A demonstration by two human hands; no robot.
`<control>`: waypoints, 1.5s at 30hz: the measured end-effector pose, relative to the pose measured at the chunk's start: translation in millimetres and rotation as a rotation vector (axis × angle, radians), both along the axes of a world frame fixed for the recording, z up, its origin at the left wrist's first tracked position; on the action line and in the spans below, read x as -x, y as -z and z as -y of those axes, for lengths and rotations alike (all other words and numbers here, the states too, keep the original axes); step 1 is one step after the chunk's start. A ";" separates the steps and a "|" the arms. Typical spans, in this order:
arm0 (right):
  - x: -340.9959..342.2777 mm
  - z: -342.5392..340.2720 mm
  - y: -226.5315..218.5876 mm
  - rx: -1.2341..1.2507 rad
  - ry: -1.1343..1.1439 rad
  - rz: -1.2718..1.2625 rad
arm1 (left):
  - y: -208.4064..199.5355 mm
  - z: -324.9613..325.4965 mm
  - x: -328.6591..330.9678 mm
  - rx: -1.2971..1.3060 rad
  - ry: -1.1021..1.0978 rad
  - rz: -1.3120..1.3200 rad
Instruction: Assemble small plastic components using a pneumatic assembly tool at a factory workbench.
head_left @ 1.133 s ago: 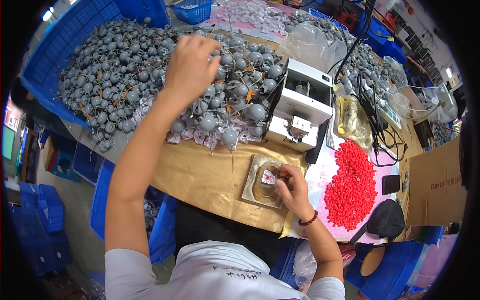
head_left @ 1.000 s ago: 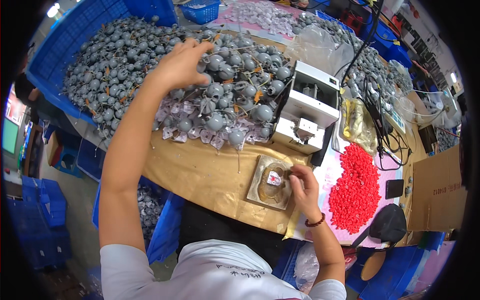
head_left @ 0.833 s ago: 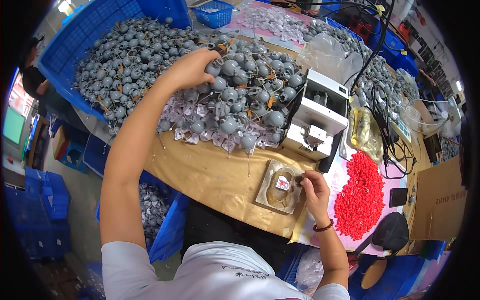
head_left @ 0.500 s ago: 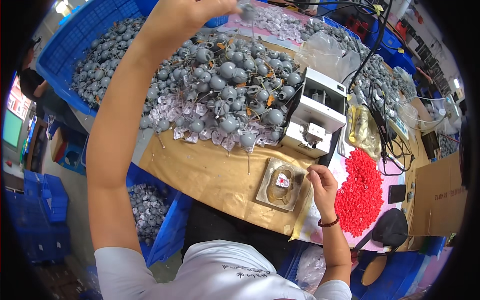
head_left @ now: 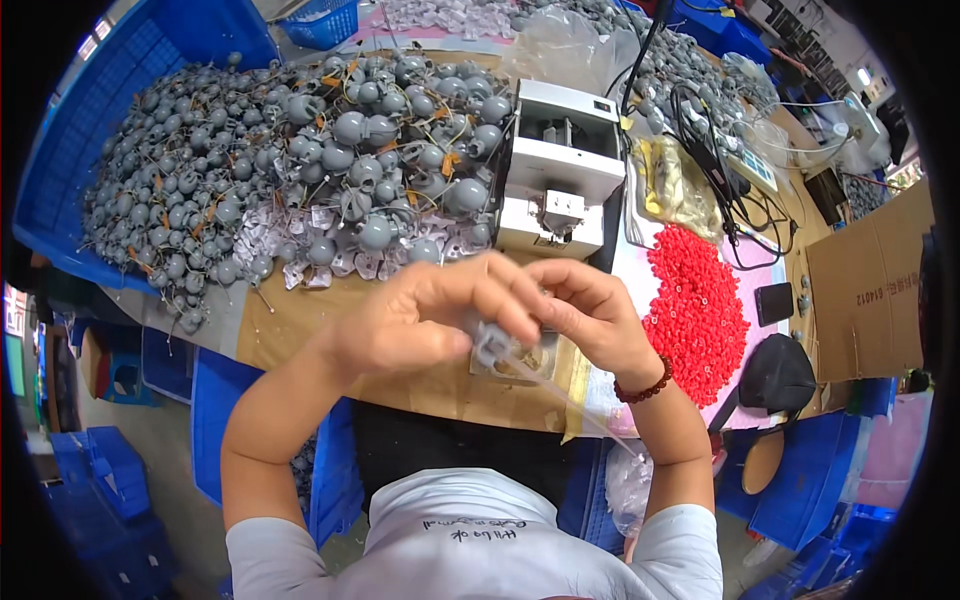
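Note:
My left hand (head_left: 425, 310) is curled round a small grey plastic part (head_left: 492, 343), blurred by motion. A thin pale wire (head_left: 560, 395) trails from that part toward my right forearm and ends in a small white tip. Right beside it, my right hand (head_left: 600, 315) has thumb and forefinger pinched together, close to the left fingertips; what they hold, if anything, is hidden. Below both hands, a square metal block with a recess (head_left: 545, 365) lies on the brown table covering (head_left: 420, 385), mostly covered by the hands.
A white machine (head_left: 555, 175) stands just beyond my hands. Grey round parts with wires (head_left: 350, 155) are heaped left of it, spilling from a blue crate (head_left: 50, 190). Small red pieces (head_left: 700, 320) are piled at the right, near black cables (head_left: 735, 190) and a cardboard box (head_left: 870, 290).
My left hand has come back from the far heap with the grey part, down to the middle. My right hand has moved left and up to meet it. The view has shifted.

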State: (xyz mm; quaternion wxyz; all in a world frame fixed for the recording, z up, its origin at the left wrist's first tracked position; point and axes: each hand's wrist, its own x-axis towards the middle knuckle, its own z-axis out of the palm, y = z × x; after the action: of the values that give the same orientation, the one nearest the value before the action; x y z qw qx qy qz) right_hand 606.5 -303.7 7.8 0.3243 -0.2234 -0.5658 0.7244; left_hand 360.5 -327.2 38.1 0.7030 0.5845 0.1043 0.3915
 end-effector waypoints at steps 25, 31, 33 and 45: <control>-10.6 6.4 93.8 -1.256 0.100 0.806 | 139.7 58.3 -61.8 -0.231 -0.931 -0.857; -13.9 -4.4 83.5 -1.294 -0.050 0.838 | 138.8 50.4 -64.8 -0.285 -0.908 -0.853; -14.9 -6.4 82.1 -1.321 -0.093 0.857 | 141.7 50.1 -63.1 -0.251 -0.901 -0.862; -17.1 -3.0 88.3 -1.336 -0.079 0.818 | 143.3 50.0 -57.4 -0.164 -0.865 -0.836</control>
State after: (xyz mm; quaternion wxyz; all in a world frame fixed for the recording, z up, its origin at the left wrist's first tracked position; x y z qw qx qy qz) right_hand 623.5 -300.7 -80.5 0.1298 -0.2101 -0.9637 0.1017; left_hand 417.9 -377.3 -105.2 0.3321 0.6457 0.5691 0.3858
